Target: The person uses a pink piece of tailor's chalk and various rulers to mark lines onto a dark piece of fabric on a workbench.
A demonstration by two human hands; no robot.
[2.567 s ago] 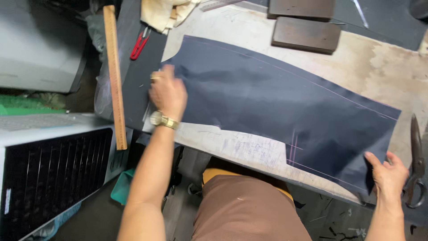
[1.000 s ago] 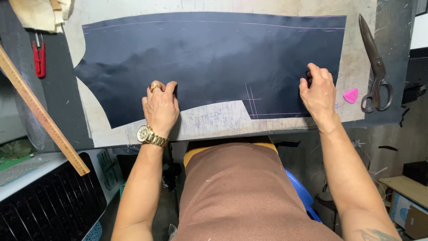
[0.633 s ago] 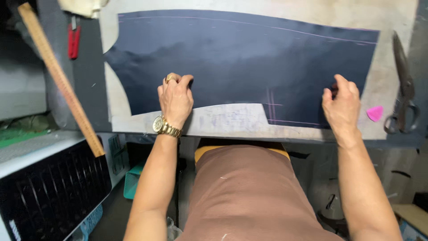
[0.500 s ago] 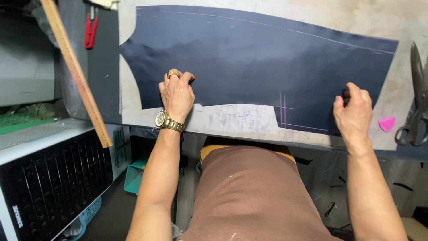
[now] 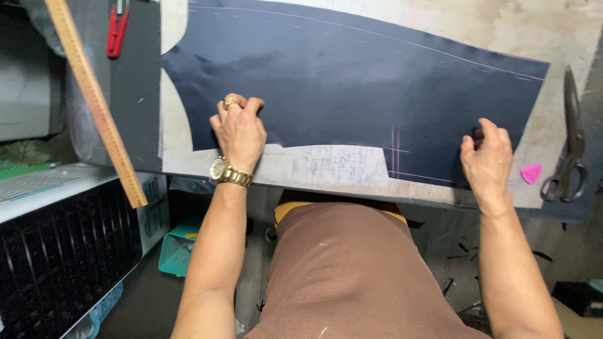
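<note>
Fingers [image 5: 242, 108] of the left hand [image 5: 237, 132] are curling closed, pinching the near edge of the dark navy fabric [image 5: 352, 81]; the right hand [image 5: 487, 157] is gripping its near right corner. The fabric is lying flat on the worn table [image 5: 326, 168]. Pink chalk [image 5: 531, 173] and scissors [image 5: 568, 141] are sitting right; a wooden ruler [image 5: 94, 100] and red snips [image 5: 116, 31] left.

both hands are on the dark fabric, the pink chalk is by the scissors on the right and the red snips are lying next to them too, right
Not quite. In the head view the red snips lie at the far left by the wooden ruler, not near the scissors. The rest holds: left hand and right hand on the dark fabric, pink chalk beside the scissors.
</note>
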